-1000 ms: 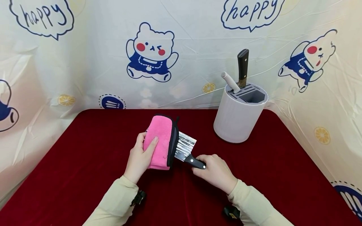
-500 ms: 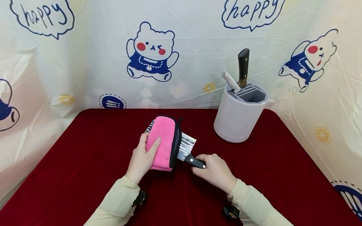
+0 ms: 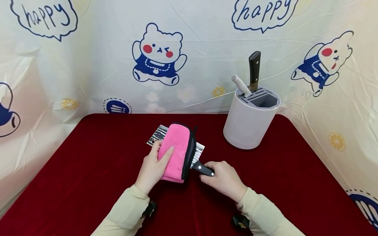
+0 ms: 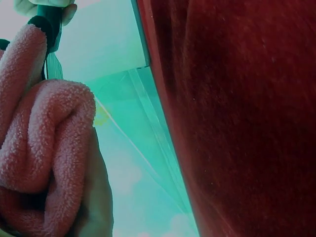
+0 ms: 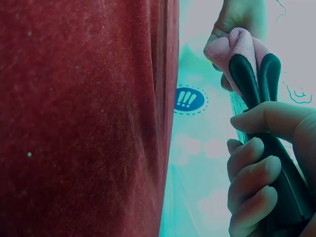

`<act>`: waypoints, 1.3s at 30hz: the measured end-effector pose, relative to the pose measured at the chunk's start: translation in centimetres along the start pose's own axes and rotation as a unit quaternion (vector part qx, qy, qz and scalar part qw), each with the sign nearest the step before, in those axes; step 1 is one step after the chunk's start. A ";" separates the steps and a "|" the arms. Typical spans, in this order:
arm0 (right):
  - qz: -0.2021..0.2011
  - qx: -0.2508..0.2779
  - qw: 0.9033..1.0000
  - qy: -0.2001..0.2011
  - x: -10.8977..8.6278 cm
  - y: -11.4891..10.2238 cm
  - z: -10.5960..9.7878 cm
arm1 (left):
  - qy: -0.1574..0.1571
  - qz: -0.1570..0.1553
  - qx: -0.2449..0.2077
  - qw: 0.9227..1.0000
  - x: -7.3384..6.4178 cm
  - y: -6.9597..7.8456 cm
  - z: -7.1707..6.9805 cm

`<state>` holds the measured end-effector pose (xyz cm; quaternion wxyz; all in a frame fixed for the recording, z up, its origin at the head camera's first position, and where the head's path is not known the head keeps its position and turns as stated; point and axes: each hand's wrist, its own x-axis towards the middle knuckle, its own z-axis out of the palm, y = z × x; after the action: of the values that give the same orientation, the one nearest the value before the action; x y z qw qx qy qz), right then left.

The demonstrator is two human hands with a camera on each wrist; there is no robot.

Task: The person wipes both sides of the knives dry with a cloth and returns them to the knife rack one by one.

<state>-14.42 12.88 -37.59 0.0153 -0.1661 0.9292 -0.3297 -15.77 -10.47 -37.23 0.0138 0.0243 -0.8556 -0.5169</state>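
My right hand [image 3: 225, 180] grips the black riveted handle of a cleaver [image 3: 159, 135], with the fingers curled round it in the right wrist view. The cleaver's broad shiny blade points up and left, and a hole shows near its far corner. A folded pink cloth [image 3: 175, 150] with black edging is wrapped over the middle of the blade. My left hand [image 3: 153, 168] pinches this cloth, thumb on the near face and fingers behind it. Blade shows on both sides of the cloth; its middle is hidden. In the left wrist view the fluffy cloth [image 4: 54, 128] is folded in thick layers.
A white knife block [image 3: 246, 127] stands at the back right of the red-covered table [image 3: 88, 177]. A black-handled knife [image 3: 254, 70] and a white-handled tool [image 3: 240, 85] stick out of its top. A printed curtain [image 3: 115, 65] hangs behind.
My left hand has slid the cloth rightward along the blade toward the handle. More of the blade's far end now shows on the left. My right hand has stayed nearly still.
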 end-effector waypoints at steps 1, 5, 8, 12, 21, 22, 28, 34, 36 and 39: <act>0.000 0.001 1.000 0.000 0.0 0.0 0.0 | -0.002 0.001 -0.001 1.000 0.0 0.1 0.0; 0.000 0.008 1.000 -0.003 0.0 0.0 0.0 | -0.010 0.002 -0.005 1.000 -0.2 0.2 0.2; -0.003 0.011 1.000 -0.004 0.0 0.0 0.1 | -0.017 0.002 -0.008 1.000 -0.3 0.4 0.3; -0.005 0.013 1.000 -0.005 0.0 0.0 0.1 | -0.023 0.006 -0.007 1.000 -0.4 0.5 0.4; -0.006 0.015 1.000 -0.006 0.0 0.0 0.1 | -0.030 0.008 0.002 1.000 -0.5 0.5 0.7; -0.005 0.015 1.000 -0.007 0.0 0.0 0.1 | -0.031 0.008 0.001 0.999 -0.6 0.6 0.7; -0.007 0.015 1.000 -0.009 0.0 0.1 0.2 | -0.049 0.006 -0.002 0.999 -0.8 0.7 0.8; -0.004 0.007 1.000 -0.009 0.0 0.0 0.2 | -0.063 0.015 0.007 0.998 -1.0 0.8 1.0; -0.004 0.005 1.000 -0.007 0.0 0.0 0.2 | -0.062 0.017 0.012 0.998 -1.0 0.9 1.1; -0.004 0.004 1.000 -0.004 0.0 -0.1 0.2 | -0.059 0.019 0.017 0.998 -1.0 1.0 1.1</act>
<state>-14.35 12.69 -37.71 0.0183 -0.1710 0.9272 -0.3326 -14.82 -8.97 -36.92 -0.0272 -0.0217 -0.8638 -0.5027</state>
